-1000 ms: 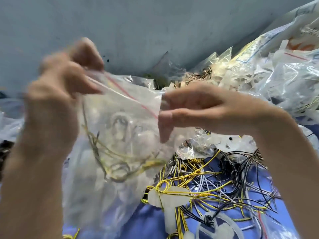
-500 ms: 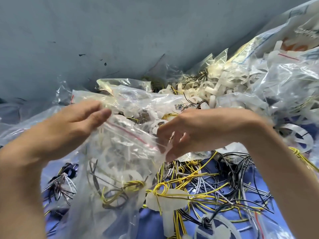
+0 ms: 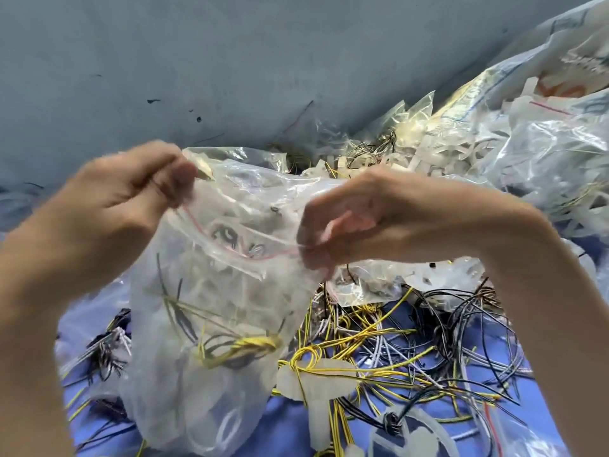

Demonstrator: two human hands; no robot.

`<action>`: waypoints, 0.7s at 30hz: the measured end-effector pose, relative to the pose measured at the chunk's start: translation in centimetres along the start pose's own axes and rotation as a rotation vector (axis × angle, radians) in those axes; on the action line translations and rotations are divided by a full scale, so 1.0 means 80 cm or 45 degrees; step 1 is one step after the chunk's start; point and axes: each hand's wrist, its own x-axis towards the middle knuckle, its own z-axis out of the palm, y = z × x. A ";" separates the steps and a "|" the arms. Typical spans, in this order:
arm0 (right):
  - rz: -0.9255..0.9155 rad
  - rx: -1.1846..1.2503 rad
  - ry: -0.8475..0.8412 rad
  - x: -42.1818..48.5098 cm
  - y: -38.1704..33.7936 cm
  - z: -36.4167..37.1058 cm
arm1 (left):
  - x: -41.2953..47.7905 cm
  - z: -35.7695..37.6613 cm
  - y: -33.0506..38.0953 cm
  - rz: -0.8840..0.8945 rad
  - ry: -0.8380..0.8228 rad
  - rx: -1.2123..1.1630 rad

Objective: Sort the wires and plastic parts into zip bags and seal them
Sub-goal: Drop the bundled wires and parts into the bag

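Observation:
A clear zip bag with a red line along its mouth hangs between both hands above the pile. It holds yellow and dark wires and pale plastic parts. My left hand pinches the bag's upper left corner. My right hand pinches the right end of the red zip strip. Between the hands the mouth sags and looks partly parted. Loose yellow, black and grey wires lie tangled on the blue cloth below, with white plastic parts among them.
Several filled clear bags are heaped at the right and back against a grey-blue wall. More wire bundles lie at the lower left on the cloth.
Both hands lifted the bag up off the pile again. My left hand went from lying flat on the bag to pinching its corner; my right hand closed on the zip strip's end.

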 end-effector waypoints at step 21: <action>-0.367 -0.334 0.530 0.018 0.001 0.011 | -0.008 0.002 0.040 -0.031 -0.104 0.130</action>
